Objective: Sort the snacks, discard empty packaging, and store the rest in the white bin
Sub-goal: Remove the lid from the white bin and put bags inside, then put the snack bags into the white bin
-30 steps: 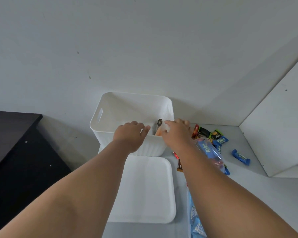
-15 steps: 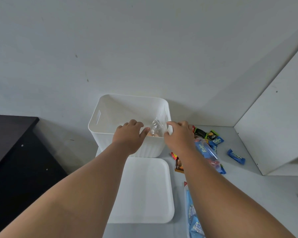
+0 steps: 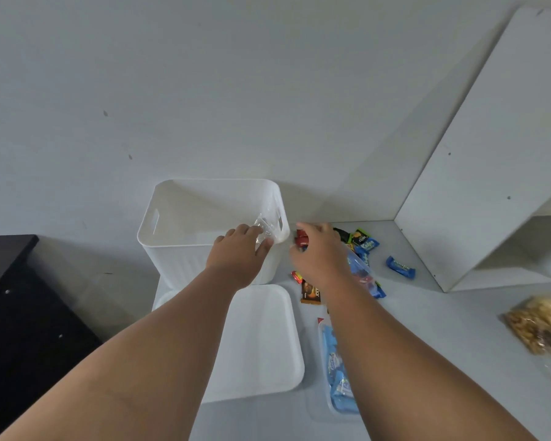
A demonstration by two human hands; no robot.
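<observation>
White table (image 3: 433,316) meets a grey wall. The left hand (image 3: 240,253) pinches a clear wrapper (image 3: 264,231) at the white bin's (image 3: 178,259) near rim. The right hand (image 3: 319,254) hovers over loose snacks (image 3: 368,243) beside the bin; I cannot tell its grip.

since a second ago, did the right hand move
Yes. The right hand moved rightward, off the near rim of the white bin, and now sits over the loose snacks.

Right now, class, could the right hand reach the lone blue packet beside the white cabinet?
Probably yes: the right hand is near the blue packet, and only low, flat snacks lie between them.
</observation>
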